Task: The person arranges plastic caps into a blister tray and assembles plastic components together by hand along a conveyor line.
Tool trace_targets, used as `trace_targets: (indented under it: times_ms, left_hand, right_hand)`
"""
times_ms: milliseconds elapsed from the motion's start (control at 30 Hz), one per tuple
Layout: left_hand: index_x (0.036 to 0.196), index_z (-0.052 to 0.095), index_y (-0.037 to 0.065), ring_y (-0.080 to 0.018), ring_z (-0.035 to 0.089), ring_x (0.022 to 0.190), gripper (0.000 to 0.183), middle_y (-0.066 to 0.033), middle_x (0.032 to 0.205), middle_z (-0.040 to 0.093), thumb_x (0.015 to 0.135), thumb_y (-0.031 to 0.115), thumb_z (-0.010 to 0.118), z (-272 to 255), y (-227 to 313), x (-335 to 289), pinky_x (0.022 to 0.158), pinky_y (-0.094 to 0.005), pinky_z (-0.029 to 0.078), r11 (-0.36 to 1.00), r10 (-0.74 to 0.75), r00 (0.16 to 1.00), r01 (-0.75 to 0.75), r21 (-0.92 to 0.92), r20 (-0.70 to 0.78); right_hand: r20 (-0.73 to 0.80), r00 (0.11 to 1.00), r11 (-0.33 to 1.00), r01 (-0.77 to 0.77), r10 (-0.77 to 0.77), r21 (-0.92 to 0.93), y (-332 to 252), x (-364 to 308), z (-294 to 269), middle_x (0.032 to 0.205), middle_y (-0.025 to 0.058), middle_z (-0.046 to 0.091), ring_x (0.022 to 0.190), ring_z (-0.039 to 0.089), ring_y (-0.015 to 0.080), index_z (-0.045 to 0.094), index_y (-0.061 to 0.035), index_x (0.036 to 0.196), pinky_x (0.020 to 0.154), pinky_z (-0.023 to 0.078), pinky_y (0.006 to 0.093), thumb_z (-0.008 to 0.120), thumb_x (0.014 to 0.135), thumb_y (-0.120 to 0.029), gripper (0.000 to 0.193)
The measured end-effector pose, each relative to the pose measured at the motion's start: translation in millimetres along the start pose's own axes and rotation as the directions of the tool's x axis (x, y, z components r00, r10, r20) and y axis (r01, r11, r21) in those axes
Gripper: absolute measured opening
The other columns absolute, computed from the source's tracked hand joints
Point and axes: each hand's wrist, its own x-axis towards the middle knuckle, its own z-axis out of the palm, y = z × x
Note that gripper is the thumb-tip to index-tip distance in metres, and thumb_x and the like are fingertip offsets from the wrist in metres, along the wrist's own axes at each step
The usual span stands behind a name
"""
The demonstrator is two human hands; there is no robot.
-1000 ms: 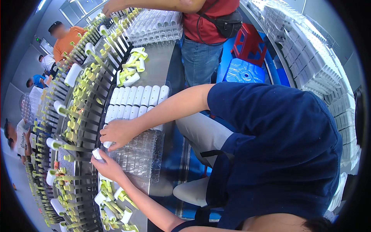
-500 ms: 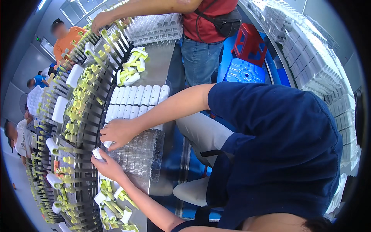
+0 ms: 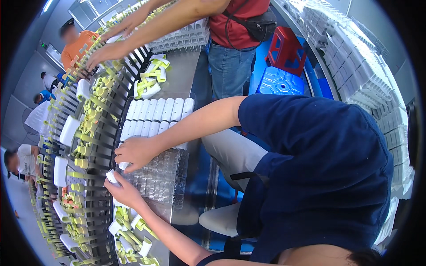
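My left hand is closed around a small white oblong plastic case, its end pointing up past the thumb. Just above it, my right hand curls over the edge of a clear plastic blister tray, its fingers on another white plastic case. The palm hides part of that piece. Beyond my right wrist, rows of similar white cases lie side by side in the tray, partly covered by my forearm.
To the left runs a line of dark slats bearing yellow-green sprayed holders and white cases. Loose yellow-green holders lie at the near end of the metal bench, others farther up. A co-worker in red stands beyond, near a blue stool.
The co-worker's arms have reached farther left over the slats, and both now show. White cases on the line have shifted slightly. My own hands have hardly moved.
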Motion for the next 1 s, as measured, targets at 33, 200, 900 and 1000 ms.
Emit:
trace_targets:
  times_ms: [33, 200, 900, 1000]
  left_hand:
    - [0.118, 0.057, -0.002, -0.0372, 0.063, 0.098, 0.042, -0.0206, 0.11, 0.065, 0.099, 0.036, 0.055, -0.5, 0.3, 0.0, 0.083, -0.0433, 0.048, 1.0, -0.009, 1.0, 0.009, 0.0, 0.008]
    - [0.118, 0.057, -0.002, -0.0373, 0.063, 0.098, 0.042, -0.0205, 0.11, 0.065, 0.099, 0.036, 0.056, -0.5, 0.1, 0.0, 0.083, -0.0434, 0.048, 1.0, -0.009, 1.0, 0.009, 0.009, 0.006]
    - [0.118, 0.057, -0.001, -0.0368, 0.064, 0.098, 0.041, -0.0199, 0.109, 0.065, 0.1, 0.036, 0.055, 0.9, -1.8, 0.6, 0.082, -0.0438, 0.048, 1.0, -0.008, 1.0, 0.008, 0.027, 0.004]
    - [0.118, 0.057, -0.001, -0.0369, 0.064, 0.098, 0.042, -0.0199, 0.11, 0.065, 0.099, 0.036, 0.055, -0.8, -1.0, 0.6, 0.082, -0.0438, 0.048, 1.0, -0.016, 1.0, 0.016, 0.024, 0.004]
  right_hand:
    - [0.0, 1.0, 1.0, 0.0, 0.0, 0.001, -0.2, 0.3, -0.1, 0.092, 0.0145, 0.06, 0.082, 0.064, 0.0341, 0.062, -0.0049, 0.099, 0.07, 0.052, 0.0457, 0.065, 0.085, -0.049, 0.046]
    - [-0.004, 1.0, 1.0, 0.0, 0.0, 0.018, 0.8, 0.9, 0.5, 0.092, 0.0146, 0.06, 0.08, 0.064, 0.0342, 0.062, -0.0052, 0.099, 0.068, 0.052, 0.0453, 0.065, 0.084, -0.048, 0.045]
    - [-0.026, 1.0, 1.0, 0.007, -0.007, 0.002, -0.5, -0.4, -0.1, 0.089, 0.0125, 0.056, 0.077, 0.061, 0.0321, 0.06, -0.0051, 0.096, 0.067, 0.049, 0.0451, 0.067, 0.084, -0.044, 0.041]
    - [-0.029, 1.0, 1.0, 0.007, -0.007, 0.006, -1.5, 1.5, 0.9, 0.09, 0.0125, 0.057, 0.077, 0.062, 0.0323, 0.06, -0.0052, 0.096, 0.067, 0.049, 0.0449, 0.067, 0.084, -0.044, 0.041]
